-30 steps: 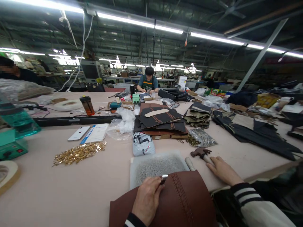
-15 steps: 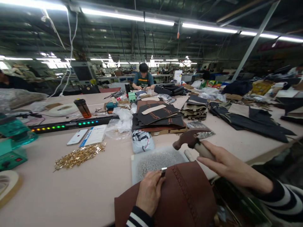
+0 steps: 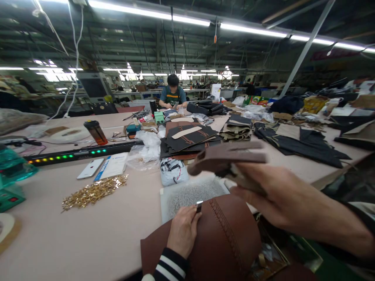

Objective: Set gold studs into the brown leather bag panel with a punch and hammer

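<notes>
My right hand [image 3: 275, 191] is wrapped round the handle of a brown claw hammer [image 3: 225, 158], raised over the work and smeared by motion. My left hand [image 3: 183, 230] lies on a brown leather piece [image 3: 222, 238] with a stitched, braided strip. Its thumb and fingers pinch a short metal punch [image 3: 199, 207], whose shiny top end sticks up; the lower end is hidden by the hand. Under the leather's far edge sits a pale, pitted pounding board [image 3: 190, 193]. The hammer head is apart from the punch, above and to its right.
To the left lies a pile of gold metal fittings [image 3: 95, 191], near a phone [image 3: 90, 168] and a booklet [image 3: 111, 167]. Behind the board are a plastic-wrapped bundle [image 3: 174, 171] and stacked dark leather pieces [image 3: 190, 136]. A co-worker [image 3: 172, 93] sits across the table.
My right hand has lifted the hammer up and closer to the camera. My left hand stays on the leather with the punch. The view has shifted slightly.
</notes>
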`<state>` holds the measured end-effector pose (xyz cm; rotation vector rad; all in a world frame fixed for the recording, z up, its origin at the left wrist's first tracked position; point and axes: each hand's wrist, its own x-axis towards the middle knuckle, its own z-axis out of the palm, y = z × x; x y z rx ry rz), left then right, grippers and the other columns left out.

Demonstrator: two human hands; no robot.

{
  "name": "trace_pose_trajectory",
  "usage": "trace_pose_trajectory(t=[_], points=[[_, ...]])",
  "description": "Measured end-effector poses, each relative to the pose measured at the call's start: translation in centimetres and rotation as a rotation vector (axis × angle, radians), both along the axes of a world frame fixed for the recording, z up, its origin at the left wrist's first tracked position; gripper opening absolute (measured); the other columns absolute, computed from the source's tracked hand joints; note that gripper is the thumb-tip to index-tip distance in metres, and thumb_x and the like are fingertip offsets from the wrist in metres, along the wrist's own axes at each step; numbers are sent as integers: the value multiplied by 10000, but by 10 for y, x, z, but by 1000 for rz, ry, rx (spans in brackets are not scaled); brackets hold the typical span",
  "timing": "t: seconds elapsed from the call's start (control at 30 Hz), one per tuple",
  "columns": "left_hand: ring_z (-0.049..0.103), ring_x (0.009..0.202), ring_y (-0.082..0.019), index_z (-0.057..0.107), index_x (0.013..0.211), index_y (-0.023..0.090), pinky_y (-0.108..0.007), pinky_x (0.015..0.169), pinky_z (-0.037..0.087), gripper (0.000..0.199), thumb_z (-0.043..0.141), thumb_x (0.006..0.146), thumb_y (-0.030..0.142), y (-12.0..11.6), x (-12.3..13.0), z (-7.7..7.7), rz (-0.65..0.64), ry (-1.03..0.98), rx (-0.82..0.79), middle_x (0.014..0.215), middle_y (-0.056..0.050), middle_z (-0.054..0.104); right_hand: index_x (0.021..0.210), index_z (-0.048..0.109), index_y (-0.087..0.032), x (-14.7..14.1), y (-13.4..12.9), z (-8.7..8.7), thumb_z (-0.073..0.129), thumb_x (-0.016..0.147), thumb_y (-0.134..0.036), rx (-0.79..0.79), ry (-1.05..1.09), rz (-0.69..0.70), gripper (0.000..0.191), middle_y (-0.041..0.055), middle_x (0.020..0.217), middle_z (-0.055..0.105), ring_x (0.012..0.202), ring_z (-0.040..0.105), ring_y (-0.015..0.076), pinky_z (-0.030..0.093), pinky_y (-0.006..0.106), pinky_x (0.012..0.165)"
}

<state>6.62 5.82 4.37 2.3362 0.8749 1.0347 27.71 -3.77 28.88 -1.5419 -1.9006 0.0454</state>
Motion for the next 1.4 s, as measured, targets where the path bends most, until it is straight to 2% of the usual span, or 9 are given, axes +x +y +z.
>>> trace_pose_trajectory(t=[0.13, 0.3, 0.43, 0.53, 0.6, 0.7, 0.93, 1.2, 1.4], points=[[726, 958, -260, 733, 956, 189, -462, 901, 615, 183, 557, 1004, 201, 0, 0, 1, 3, -7, 7, 1034, -90, 779, 1291, 575, -245, -3, -2, -10, 585, 968, -423, 285, -45, -118, 370, 53, 1021, 703, 858, 694, 227, 593, 357, 827], [716, 932, -247, 725, 933, 193, -441, 873, 615, 181, 558, 993, 155, -1, -1, 2, 0, -4, -2, 1010, -77, 773, 1532, 450, -222, 15, -9, -76, 577, 955, -359, -425, -62, 60, 606, 116, 1303, 708, 1134, 706, 297, 580, 426, 990], [713, 932, -245, 721, 942, 197, -437, 884, 610, 173, 560, 989, 152, 0, -3, 1, 4, -12, -7, 1020, -71, 772, 1539, 450, -281, 47, -11, -91, 612, 948, -441, -441, 73, -50, 633, 84, 1514, 563, 1375, 544, 324, 431, 487, 1173], [715, 939, -243, 720, 938, 196, -430, 893, 609, 176, 557, 989, 157, 1, -3, 0, 0, -22, 5, 1027, -73, 771, 1510, 453, -242, 71, -3, -106, 618, 930, -519, -448, 335, -155, 664, 92, 1113, 747, 999, 723, 275, 609, 381, 853], [717, 946, -244, 720, 938, 196, -430, 896, 610, 179, 555, 981, 142, 0, -4, 2, 3, -18, 15, 1032, -76, 771, 1520, 381, -215, 89, 4, -129, 611, 918, -560, -521, 550, -224, 731, -16, 709, 653, 587, 641, 193, 519, 278, 506], [718, 957, -250, 718, 950, 199, -450, 914, 608, 177, 562, 965, 118, -4, -4, 5, 23, 8, 5, 1040, -77, 768, 1483, 370, -192, 122, 13, -176, 641, 877, -542, -557, 735, -258, 750, -97, 582, 469, 447, 484, 140, 367, 238, 407], [699, 994, -251, 693, 993, 198, -445, 946, 591, 218, 538, 938, 54, -6, -5, 7, 19, 33, -32, 1061, -78, 747, 1166, 693, -233, 188, 31, -227, 602, 748, -518, -373, 17, -412, 514, 138, 994, 717, 965, 703, 385, 583, 517, 852], [663, 998, -254, 661, 1071, 191, -399, 918, 572, 241, 626, 865, 70, -5, -7, -1, 29, 70, -71, 1064, -70, 725, 1306, 656, -280, 32, 46, -172, 657, 901, -415, -375, 136, 152, 427, 105, 1294, 677, 1175, 651, 277, 551, 401, 1028], [665, 969, -269, 669, 1044, 195, -384, 873, 566, 288, 765, 776, 150, 5, 3, -29, 73, 123, -44, 1054, -71, 721, 947, 702, -294, -38, 74, -186, 513, 968, -445, -371, 210, 435, 243, 44, 934, 732, 882, 697, 248, 598, 390, 852]])
